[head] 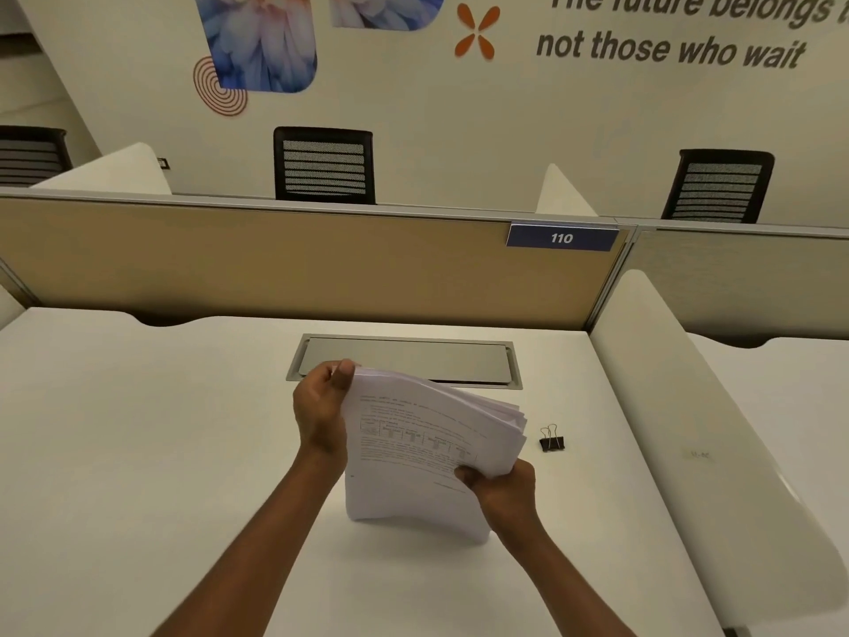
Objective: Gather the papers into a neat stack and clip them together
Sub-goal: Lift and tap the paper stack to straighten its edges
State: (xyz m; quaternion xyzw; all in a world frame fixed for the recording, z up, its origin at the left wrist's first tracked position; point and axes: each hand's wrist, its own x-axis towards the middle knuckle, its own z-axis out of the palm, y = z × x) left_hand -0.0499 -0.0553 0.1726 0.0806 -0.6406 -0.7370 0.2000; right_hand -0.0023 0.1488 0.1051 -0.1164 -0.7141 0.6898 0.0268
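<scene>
Spreading out under both forearms, the white desk (pixel 138 452) is the largest thing in view and serves as the squaring surface: the papers stand on it so their lower edges can settle level. Beyond the hands a tan partition (pixel 275 264) closes off the far side, carrying a blue tag marked 110 above and to the right of them. Just past the left hand lies a grey cable hatch (pixel 413 360) set flush in the desk, its near edge partly hidden by the sheets.

Between the 2 hands stands the stack of papers (pixel 404 452), upright on its bottom edge and bowed, printed side toward the wearer. Its upper right corner fans apart into loose leaves, so the stack does not look neat yet; I judge this as the aligning step, with clipping not yet begun.

The left hand (pixel 321 406) is closed on the upper left corner, thumb in front, steadying the top. The right hand (pixel 505 494) is closed on the lower right edge, thumb pressed on the front page, likely to keep the sheets from sliding while they are tapped.

Smallest, the black binder clip (pixel 551 441) sits on the desk just to the right of the stack, near the right hand but apart from it, handy for that hand once the edges agree.
</scene>
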